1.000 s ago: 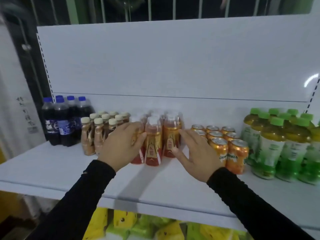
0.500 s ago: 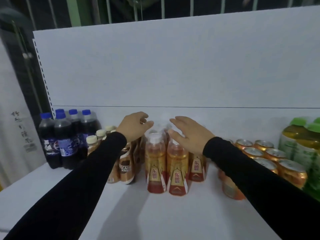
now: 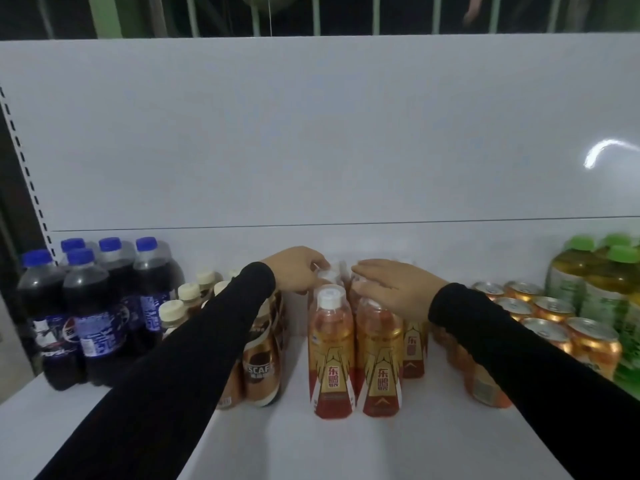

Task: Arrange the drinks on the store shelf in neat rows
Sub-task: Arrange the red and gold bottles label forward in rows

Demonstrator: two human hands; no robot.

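From my seat the white metal shelf [image 3: 346, 445] looks mostly sorted. The dark cola bottles with blue caps [image 3: 100, 306] stand grouped at nine o'clock, the brown coffee bottles with cream caps [image 3: 259, 362] are packed just to their right, the orange drink cans [image 3: 554, 327] sit in files at three o'clock, and the green-capped tea bottles [image 3: 595, 282] close the far right. I judge the centre block to be what is left: the amber energy-drink bottles with white caps and red-and-gold labels [image 3: 332, 355] stand upright at the middle of the shelf, two at the front touching side by side, a third [image 3: 414, 344] set back to their right, more hidden behind.

My left hand [image 3: 294, 268] reaches to twelve o'clock over the block, fingers curled down onto the caps of the rear bottles; whether it truly grips one I cannot tell, the caps there are blurred. My right hand [image 3: 394, 289] lies flat, fingers straight and together pointing towards nine o'clock, resting across the tops of the bottles behind the front pair and holding nothing. The front-left cap stands free just below both hands. The rear bottles probably still need squaring up.
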